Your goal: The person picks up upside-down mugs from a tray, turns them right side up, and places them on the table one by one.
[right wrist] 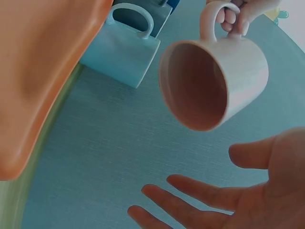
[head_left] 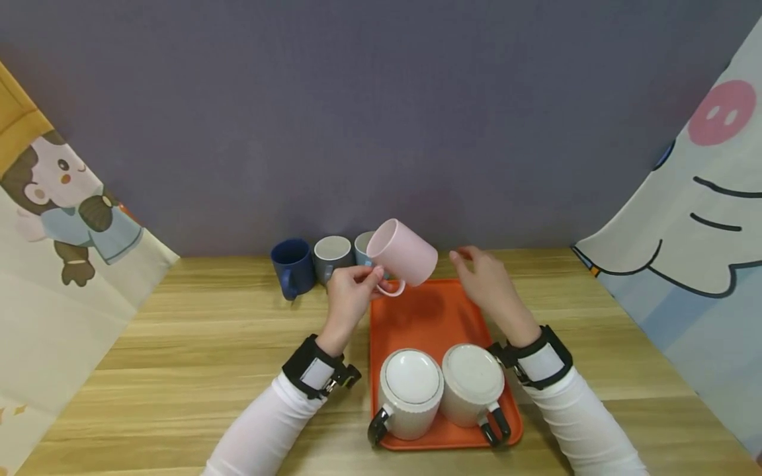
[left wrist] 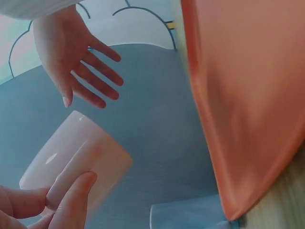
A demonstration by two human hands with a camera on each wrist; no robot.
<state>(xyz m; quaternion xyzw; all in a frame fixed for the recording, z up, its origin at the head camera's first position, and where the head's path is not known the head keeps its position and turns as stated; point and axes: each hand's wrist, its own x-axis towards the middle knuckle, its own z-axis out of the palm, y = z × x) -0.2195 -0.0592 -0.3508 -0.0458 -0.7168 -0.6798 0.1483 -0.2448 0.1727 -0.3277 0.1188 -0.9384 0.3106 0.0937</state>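
Pink mug (head_left: 409, 254), long axis aslant, mouth down-right, left hand (head_left: 350, 292) pinching its handle (head_left: 397, 291), right hand (head_left: 491, 284) spread open, empty

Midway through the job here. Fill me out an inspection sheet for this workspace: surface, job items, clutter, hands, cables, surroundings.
Surface: wood-grain table with an orange tray on it.
Job items: pink mug tilted in the air; two pale mugs with dark handles upside down on the tray's near end; dark blue mug, gray mug and light blue mug in a row by the backdrop.
Clutter: nothing seen.
Left hand: pinches the pink mug's handle.
Right hand: fingers apart from the pink mug, holding nothing.
Cables: nothing seen.
Surroundings: gray backdrop behind; printed cloths at both sides.
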